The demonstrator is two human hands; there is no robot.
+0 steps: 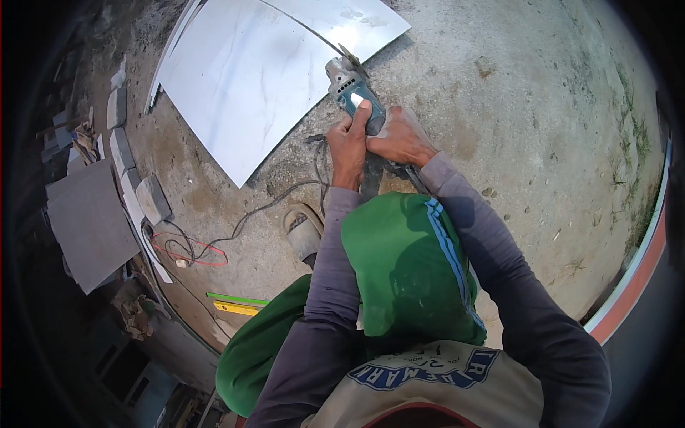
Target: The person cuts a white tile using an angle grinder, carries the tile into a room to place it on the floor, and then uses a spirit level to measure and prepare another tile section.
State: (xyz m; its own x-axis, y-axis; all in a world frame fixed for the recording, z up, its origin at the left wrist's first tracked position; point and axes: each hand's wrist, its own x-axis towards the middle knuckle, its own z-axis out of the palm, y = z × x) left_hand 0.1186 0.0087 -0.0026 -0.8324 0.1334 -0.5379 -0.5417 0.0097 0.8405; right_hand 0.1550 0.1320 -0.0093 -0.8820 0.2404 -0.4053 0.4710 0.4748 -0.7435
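Note:
Both my hands are wrapped around a teal angle grinder (354, 91) with a grey metal head. My left hand (348, 146) grips it from the left, its thumb lying along the body. My right hand (403, 135) closes round the rear of the body from the right. The grinder's disc (352, 60) is at the near edge of a large white, faintly veined slab (235, 71) on the ground. A dark line runs across the slab from the top of the view to the disc; I cannot tell how deep it goes.
A black cord (246, 219) loops over the concrete ground (528, 107) near my sandalled foot (303, 230). A yellow level-like bar (235, 308) and green strip (239, 298) lie beside my left knee. Pale blocks (152, 200) and a grey panel (93, 221) are at the left.

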